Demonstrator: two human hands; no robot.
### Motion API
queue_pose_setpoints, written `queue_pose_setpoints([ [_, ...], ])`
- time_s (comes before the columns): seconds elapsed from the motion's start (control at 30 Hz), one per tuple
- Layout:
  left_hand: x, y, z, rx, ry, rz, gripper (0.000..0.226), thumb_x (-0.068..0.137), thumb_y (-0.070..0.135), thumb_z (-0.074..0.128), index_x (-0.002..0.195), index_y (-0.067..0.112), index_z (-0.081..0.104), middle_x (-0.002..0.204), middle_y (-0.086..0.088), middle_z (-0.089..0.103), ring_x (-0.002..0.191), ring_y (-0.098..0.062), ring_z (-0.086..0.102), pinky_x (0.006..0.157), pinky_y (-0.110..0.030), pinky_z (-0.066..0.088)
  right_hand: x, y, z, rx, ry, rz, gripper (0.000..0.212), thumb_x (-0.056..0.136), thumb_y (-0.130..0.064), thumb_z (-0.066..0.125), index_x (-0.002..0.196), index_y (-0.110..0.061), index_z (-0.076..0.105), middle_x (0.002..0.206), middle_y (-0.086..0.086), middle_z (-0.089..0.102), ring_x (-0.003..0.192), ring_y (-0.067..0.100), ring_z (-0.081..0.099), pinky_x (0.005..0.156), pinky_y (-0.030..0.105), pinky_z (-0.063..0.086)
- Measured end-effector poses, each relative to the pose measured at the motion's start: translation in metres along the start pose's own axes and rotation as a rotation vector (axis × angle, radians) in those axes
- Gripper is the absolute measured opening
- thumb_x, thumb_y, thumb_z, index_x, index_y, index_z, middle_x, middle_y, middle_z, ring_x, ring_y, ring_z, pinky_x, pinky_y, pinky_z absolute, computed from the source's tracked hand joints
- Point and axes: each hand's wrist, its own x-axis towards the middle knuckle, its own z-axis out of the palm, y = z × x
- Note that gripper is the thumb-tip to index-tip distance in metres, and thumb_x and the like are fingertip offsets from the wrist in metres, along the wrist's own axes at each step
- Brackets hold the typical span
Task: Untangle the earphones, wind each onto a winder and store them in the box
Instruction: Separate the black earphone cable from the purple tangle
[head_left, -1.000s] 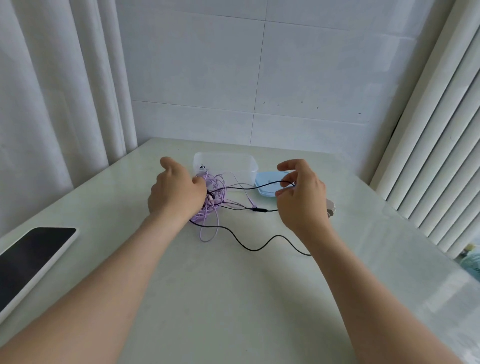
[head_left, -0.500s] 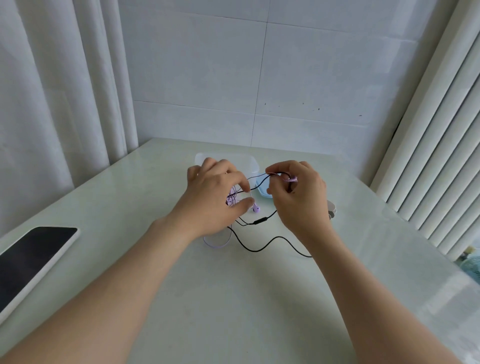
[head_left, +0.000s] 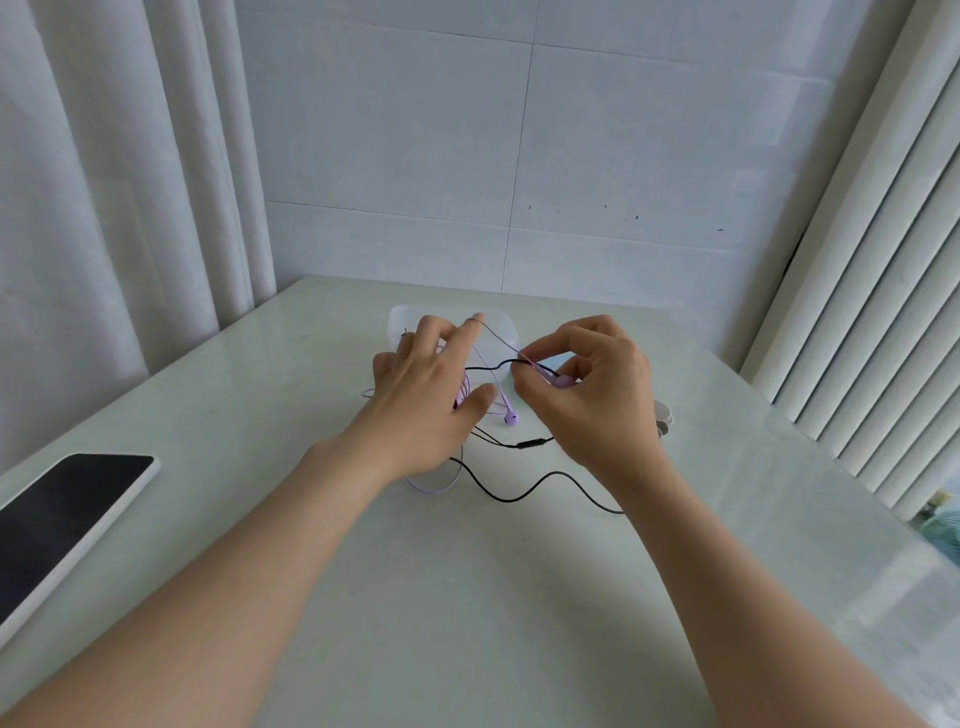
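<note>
Just before the box (head_left: 402, 318), your left hand (head_left: 423, 400) spreads near-straight fingers, the purple earphones (head_left: 512, 419) cord draped over the forefinger, while your right hand (head_left: 592, 400) pinches it with the black earphones (head_left: 519, 498), the tangle half-hidden under your left palm.

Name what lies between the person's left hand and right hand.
In the head view, a black cord and a thin purple cord run from left hand to right hand; a purple earbud sits below them.
</note>
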Motion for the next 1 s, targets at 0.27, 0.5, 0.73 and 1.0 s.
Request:
queue_pose_setpoints([
  [0.27, 0.007, -0.003, -0.007, -0.207, 0.059, -0.241, 0.072, 0.100, 0.018, 0.050, 0.164, 0.013, 0.016, 0.134, 0.000, 0.045, 0.117, -0.027, 0.054, 0.113, -0.048, 0.035, -0.003, -0.001, -0.002, -0.018, -0.108, 0.061, 0.020, 0.080, -0.025, 0.081, 0.065, -0.022, 0.068, 0.056, -0.017, 0.057, 0.052, 0.005, 0.047, 0.060, 0.016, 0.033],
  [0.5, 0.011, -0.011, -0.009, -0.315, 0.176, -0.404, 0.062, 0.102, 0.036, 0.053, 0.151, 0.004, 0.032, 0.097, 0.010, 0.071, 0.112, -0.028, 0.060, 0.098, -0.044, 0.049, 0.000, -0.006, -0.006, 0.124, -0.280, 0.301, 0.030, 0.099, -0.026, 0.060, 0.075, -0.011, 0.052, 0.059, -0.005, 0.043, 0.054, 0.012, 0.034, 0.051, 0.022, 0.029],
  [0.73, 0.009, -0.018, -0.014, -0.325, 0.262, -0.549, 0.033, 0.099, 0.028, 0.058, 0.114, 0.009, 0.036, 0.103, -0.007, 0.064, 0.098, -0.035, 0.056, 0.078, -0.037, 0.041, -0.003, -0.005, -0.008, 0.084, -0.570, 0.431, 0.025, 0.104, -0.022, 0.050, 0.099, -0.010, 0.072, 0.060, 0.010, 0.066, 0.039, 0.020, 0.042, 0.043, 0.021, 0.035],
  [1.0, 0.004, -0.016, -0.017, -0.043, 0.317, -0.490, 0.047, 0.087, 0.016, 0.073, 0.118, 0.011, 0.038, 0.123, -0.012, 0.045, 0.110, -0.041, 0.052, 0.081, -0.045, 0.038, -0.002, -0.013, -0.001, 0.339, -0.528, 0.476, 0.029, 0.102, -0.007, 0.042, 0.098, -0.001, 0.071, 0.077, 0.011, 0.069, 0.050, 0.016, 0.046, 0.046, 0.025, 0.037],
])
